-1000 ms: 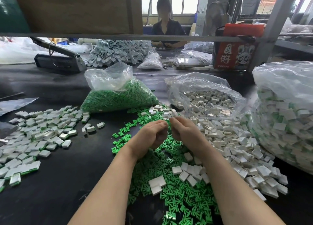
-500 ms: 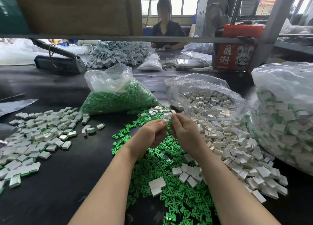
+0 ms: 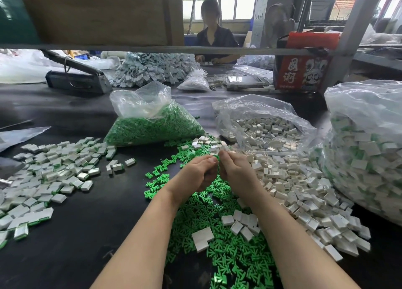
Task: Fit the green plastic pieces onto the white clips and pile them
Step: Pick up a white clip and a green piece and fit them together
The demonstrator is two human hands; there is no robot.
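Both hands meet above the middle of the black table. My left hand (image 3: 196,175) is curled, and a bit of a green piece (image 3: 216,157) shows at its fingertips. My right hand (image 3: 236,170) pinches a small white clip (image 3: 225,148) at its fingertips, right against the left hand. Loose green pieces (image 3: 217,241) are spread under my forearms. A heap of loose white clips (image 3: 300,193) lies to the right. The pile of fitted white-and-green clips (image 3: 50,175) lies at the left.
A bag of green pieces (image 3: 152,125) and an open bag of white clips (image 3: 261,125) stand behind my hands. A big bag of fitted clips (image 3: 365,158) fills the right side. A person sits at the far end, behind a grey heap and a red box (image 3: 302,60).
Both hands stay together and have lifted slightly away from me. The white clip now shows above my right fingertips.
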